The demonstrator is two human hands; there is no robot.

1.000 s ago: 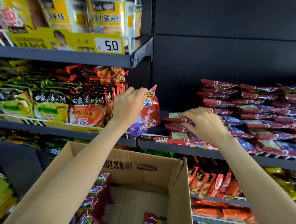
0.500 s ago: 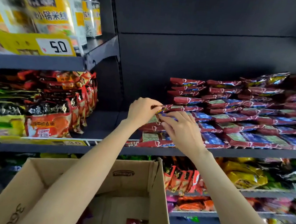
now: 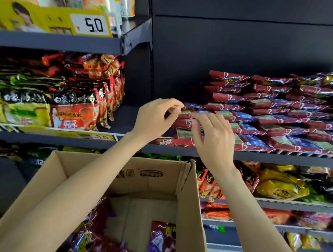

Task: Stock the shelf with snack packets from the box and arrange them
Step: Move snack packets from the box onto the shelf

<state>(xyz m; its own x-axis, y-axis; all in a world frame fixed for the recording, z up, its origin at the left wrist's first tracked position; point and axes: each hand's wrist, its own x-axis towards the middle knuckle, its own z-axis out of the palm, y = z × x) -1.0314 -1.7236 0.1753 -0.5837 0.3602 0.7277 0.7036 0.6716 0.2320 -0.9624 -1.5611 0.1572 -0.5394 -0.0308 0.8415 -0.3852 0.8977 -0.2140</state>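
Hands' grip: left hand (image 3: 154, 116) pinches red-blue packet (image 3: 185, 112), right hand (image 3: 213, 138) loosely spread.

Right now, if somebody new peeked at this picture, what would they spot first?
Probably the two bare hands in the middle: the left hand and right hand meet at the left end of a big stack of red and blue snack packets on the dark shelf. Next, the open cardboard box below the arms, with a few packets left inside, and the yellow 5.0 price tag at upper left.
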